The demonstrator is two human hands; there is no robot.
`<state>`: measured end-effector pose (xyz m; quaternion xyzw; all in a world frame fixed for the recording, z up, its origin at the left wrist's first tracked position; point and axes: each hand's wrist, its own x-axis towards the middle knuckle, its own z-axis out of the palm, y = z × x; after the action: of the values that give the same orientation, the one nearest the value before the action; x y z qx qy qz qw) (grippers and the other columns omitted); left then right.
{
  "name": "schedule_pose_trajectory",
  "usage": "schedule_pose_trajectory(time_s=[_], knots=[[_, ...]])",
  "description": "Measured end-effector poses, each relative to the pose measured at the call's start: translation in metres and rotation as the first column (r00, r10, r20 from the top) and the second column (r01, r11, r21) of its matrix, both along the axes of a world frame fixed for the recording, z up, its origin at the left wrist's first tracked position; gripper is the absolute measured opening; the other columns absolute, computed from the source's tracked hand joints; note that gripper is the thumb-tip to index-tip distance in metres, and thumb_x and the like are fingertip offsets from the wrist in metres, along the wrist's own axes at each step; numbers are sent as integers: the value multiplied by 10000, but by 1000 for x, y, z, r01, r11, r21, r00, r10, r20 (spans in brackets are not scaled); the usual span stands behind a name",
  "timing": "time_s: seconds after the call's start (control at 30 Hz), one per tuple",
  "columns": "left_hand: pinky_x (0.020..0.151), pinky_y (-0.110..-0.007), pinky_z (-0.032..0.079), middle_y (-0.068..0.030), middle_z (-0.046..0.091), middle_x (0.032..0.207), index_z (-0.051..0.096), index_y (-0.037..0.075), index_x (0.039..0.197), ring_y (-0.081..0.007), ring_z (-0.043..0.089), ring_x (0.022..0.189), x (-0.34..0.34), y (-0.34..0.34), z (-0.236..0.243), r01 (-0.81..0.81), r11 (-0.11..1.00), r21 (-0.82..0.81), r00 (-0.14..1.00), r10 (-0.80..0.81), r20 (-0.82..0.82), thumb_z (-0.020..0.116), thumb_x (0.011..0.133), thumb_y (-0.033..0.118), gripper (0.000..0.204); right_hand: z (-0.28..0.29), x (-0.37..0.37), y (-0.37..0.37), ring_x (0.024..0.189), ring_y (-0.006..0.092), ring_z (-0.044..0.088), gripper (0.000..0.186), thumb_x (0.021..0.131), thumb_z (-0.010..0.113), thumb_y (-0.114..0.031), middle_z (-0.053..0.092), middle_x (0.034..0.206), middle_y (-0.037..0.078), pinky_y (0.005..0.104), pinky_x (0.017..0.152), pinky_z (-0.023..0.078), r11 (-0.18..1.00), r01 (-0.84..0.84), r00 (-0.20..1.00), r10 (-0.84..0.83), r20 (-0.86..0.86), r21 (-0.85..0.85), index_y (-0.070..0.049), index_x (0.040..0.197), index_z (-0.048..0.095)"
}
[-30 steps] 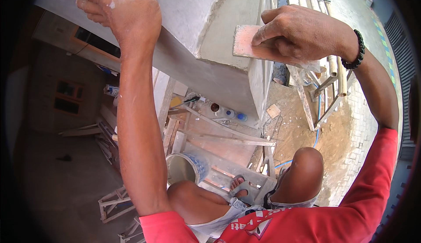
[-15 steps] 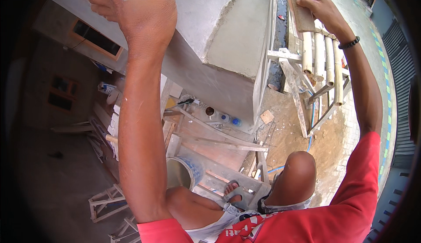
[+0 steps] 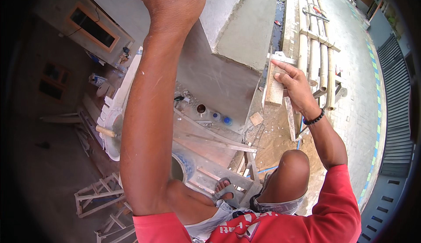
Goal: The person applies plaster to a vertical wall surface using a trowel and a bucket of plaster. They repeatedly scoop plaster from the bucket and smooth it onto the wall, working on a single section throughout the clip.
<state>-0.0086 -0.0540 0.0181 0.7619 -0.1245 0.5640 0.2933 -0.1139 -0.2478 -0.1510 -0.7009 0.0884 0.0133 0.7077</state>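
My left hand point(image 3: 177, 6) is raised at the top edge, in front of the grey plastered wall point(image 3: 226, 83). Its fingers look bent and are partly cut off by the frame; whatever they grip is out of sight. On the right, my right hand point(image 3: 294, 87) grips a short wooden board point(image 3: 275, 87), thumb and fingers along its face. The board is held just off the wall's right corner, its near end tilted toward me. A fresh-looking, smooth plaster patch point(image 3: 245, 37) with a ragged left edge covers the wall's upper face.
Below me are a wooden scaffold point(image 3: 219, 179) and a bucket point(image 3: 179, 168). Bamboo poles point(image 3: 313, 45) on a trestle stand at right. A wooden-handled tool point(image 3: 106, 131) lies at left. A blue-capped bottle point(image 3: 227, 120) and a cup point(image 3: 201, 108) sit by the wall base.
My right hand has come down and left with the wooden board, nearer the wall's corner. My left hand has shifted right and slightly up, partly out of the picture.
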Motion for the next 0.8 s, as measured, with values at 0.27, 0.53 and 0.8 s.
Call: schedule_pose_trajectory(time_s=[0.27, 0.53, 0.8], knots=[[1176, -574, 70, -332, 2, 1554, -57, 88, 1541, -502, 10, 1440, 11, 14, 1, -36, 999, 27, 999, 35, 35, 648, 843, 136, 994, 11, 33, -2, 839, 83, 620, 433, 904, 535, -62, 659, 1015, 69, 228, 710, 525, 999, 39, 985, -40, 167, 8, -14, 1333, 564], [1180, -567, 83, -317, -2, 1561, -53, 80, 1539, -486, 17, 1446, 0, 0, -2, -6, 999, -32, 991, 2, -133, 643, 849, 137, 981, 24, 43, -37, 843, 141, 675, 466, 912, 506, -63, 655, 1010, 96, 292, 708, 599, 993, 53, 960, -79, 268, 104, -48, 1377, 518], [1133, -646, 32, -416, -111, 1488, -148, -37, 1483, -606, -67, 1384, 4, 22, 12, 71, 989, 130, 969, -37, -244, 651, 890, 315, 1055, -29, 32, -38, 651, 50, 577, 461, 893, 515, -60, 675, 977, 63, 169, 520, 473, 969, 12, 991, 20, 129, -246, -131, 1342, 591]])
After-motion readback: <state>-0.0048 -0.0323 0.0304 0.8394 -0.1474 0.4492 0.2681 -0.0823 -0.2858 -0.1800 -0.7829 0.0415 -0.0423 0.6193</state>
